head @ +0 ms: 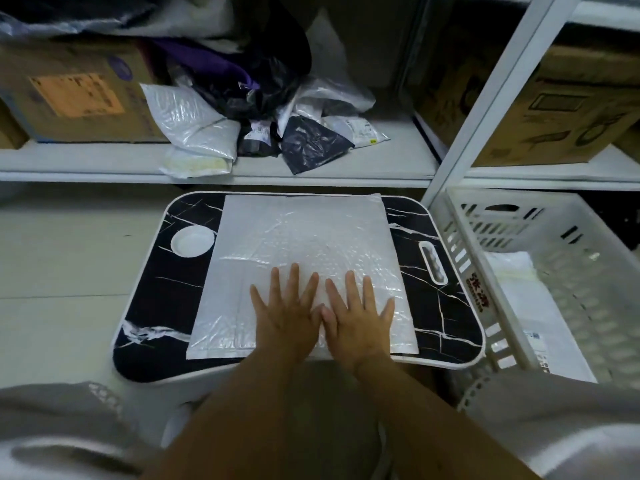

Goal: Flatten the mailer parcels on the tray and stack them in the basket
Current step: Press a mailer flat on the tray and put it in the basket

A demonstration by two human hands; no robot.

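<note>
A large white bubble mailer lies flat across the black marble-pattern tray. My left hand and my right hand rest side by side on its near half, palms down, fingers straight and spread, thumbs touching. A white slatted basket stands to the right of the tray, with a white mailer lying in its bottom. More mailers, white and dark, are piled on the shelf behind the tray.
Cardboard boxes stand on the white shelf at left and on the right rack. A white upright post rises between tray and basket. The tray has a round cup recess and a slot.
</note>
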